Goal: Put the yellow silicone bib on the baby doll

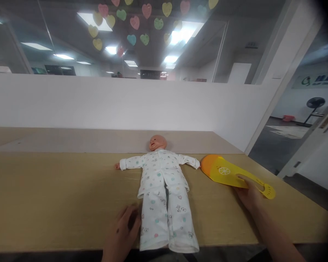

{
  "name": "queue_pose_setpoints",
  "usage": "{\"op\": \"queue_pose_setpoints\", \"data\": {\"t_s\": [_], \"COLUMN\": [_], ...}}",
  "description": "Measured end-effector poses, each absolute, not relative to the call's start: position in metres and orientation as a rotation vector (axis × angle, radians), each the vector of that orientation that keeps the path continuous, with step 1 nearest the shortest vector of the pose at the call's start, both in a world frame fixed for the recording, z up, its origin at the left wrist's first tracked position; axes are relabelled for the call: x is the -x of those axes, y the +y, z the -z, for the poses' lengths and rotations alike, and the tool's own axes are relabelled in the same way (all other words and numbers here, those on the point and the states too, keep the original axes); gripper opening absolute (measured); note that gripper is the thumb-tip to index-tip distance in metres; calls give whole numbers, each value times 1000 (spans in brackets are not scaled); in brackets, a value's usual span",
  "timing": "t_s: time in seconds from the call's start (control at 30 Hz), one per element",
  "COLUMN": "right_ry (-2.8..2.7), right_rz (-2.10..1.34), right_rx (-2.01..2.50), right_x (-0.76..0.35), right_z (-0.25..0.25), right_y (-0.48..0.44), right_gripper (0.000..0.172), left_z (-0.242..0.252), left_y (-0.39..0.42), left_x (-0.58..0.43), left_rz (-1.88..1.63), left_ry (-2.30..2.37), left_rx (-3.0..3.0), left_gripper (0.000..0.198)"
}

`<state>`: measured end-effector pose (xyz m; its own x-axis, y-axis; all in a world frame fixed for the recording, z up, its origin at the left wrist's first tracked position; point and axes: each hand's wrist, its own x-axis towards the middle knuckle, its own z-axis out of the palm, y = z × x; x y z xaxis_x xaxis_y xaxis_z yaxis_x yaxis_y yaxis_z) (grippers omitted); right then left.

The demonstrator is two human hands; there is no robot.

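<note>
A baby doll (164,174) lies on its back on the table, head away from me, arms stretched out to the sides. It wears a white long-sleeved top and white trousers (154,218), both with small printed figures. My left hand (124,231) rests beside the trouser leg on the left, fingers loosely bent and apart, holding nothing. On the right, my right hand (250,196) grips a yellow bib (229,174) with an orange pocket end at its neck opening. The orange end lies close by the doll's hand on that side. Some of my right fingers are hidden under the bib.
The wooden table (57,203) has a greyish strip (112,140) along its back, against a white wall (112,103). Above stands a window with heart-shaped paper notes (147,11). To the right are a doorway, a black fan (315,103) and a red basin (288,118).
</note>
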<state>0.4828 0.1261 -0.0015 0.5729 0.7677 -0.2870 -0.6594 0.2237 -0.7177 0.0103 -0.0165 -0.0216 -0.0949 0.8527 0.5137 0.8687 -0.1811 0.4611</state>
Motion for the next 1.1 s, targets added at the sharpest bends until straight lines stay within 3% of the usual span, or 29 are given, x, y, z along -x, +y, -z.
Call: {"op": "queue_pose_setpoints", "data": {"t_s": [1.1], "right_ry": [-197], "right_rz": [-1018], "right_rx": [910], "right_x": [-485], "right_z": [2], "right_y": [124], "right_gripper": [15], "left_z": [33], "left_y": [-13], "left_x": [-4], "left_rz": [1188], "left_ry": [-2008], "left_rx": [2052], "left_gripper": [33]}}
